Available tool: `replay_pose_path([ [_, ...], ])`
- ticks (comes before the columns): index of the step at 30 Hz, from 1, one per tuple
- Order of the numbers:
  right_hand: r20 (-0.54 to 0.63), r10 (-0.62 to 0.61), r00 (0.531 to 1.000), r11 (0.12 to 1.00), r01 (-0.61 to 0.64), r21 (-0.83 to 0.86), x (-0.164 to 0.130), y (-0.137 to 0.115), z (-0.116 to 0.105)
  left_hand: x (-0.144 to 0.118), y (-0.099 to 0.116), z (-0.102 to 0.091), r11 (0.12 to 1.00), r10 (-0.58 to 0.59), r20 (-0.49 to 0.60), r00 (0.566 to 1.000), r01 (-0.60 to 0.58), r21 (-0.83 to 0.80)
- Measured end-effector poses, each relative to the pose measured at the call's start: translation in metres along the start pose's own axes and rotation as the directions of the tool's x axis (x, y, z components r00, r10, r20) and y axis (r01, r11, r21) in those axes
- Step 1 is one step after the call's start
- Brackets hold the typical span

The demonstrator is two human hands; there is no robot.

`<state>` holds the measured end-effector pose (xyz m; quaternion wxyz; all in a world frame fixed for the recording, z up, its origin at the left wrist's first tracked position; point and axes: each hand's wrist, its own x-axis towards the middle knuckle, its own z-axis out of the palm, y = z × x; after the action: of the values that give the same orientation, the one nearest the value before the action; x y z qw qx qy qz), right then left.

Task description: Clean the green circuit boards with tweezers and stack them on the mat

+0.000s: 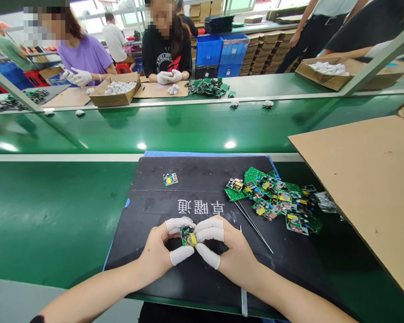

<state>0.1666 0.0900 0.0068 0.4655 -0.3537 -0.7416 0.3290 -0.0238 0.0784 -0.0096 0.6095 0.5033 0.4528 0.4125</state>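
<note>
Between my two hands is a small green circuit board [188, 236] with a yellow component on it. My left hand [161, 246] pinches its left side, with white finger cots on the fingers. My right hand [227, 244], in the same kind of cots, grips the board's right side. Both hands are over a black mat [148, 206] with white lettering. Another single circuit board [170, 179] lies farther up the mat. To the right is a heap of circuit boards [279, 197]. Metal tweezers [256, 229] lie beside the heap, and a thin metal tool [244, 298] is partly hidden under my right arm.
A large cardboard sheet [363, 179] slants along the right side. Beyond the mat runs a green conveyor belt [188, 125] with several small white-topped boards. Across it, people wearing white gloves sit near a cardboard box [116, 96] of white pieces and another board pile [208, 87].
</note>
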Motion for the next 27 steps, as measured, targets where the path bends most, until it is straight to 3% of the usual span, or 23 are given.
replay_pose_path([
  [9,-0.001,0.046,0.999,0.999,-0.046,0.021,0.000,0.000,0.002,-0.005,-0.004,0.001,0.988,0.091,-0.020,0.996,-0.088,0.130],
  [17,-0.122,-0.094,0.988,0.993,0.084,-0.081,-0.002,-0.002,0.009,-0.011,-0.013,-0.001,0.909,0.275,-0.097,0.957,-0.226,0.349],
  [27,-0.123,-0.014,0.992,0.999,0.008,-0.048,-0.002,-0.002,0.010,-0.007,-0.003,0.000,0.938,0.192,-0.082,0.978,-0.158,0.308],
])
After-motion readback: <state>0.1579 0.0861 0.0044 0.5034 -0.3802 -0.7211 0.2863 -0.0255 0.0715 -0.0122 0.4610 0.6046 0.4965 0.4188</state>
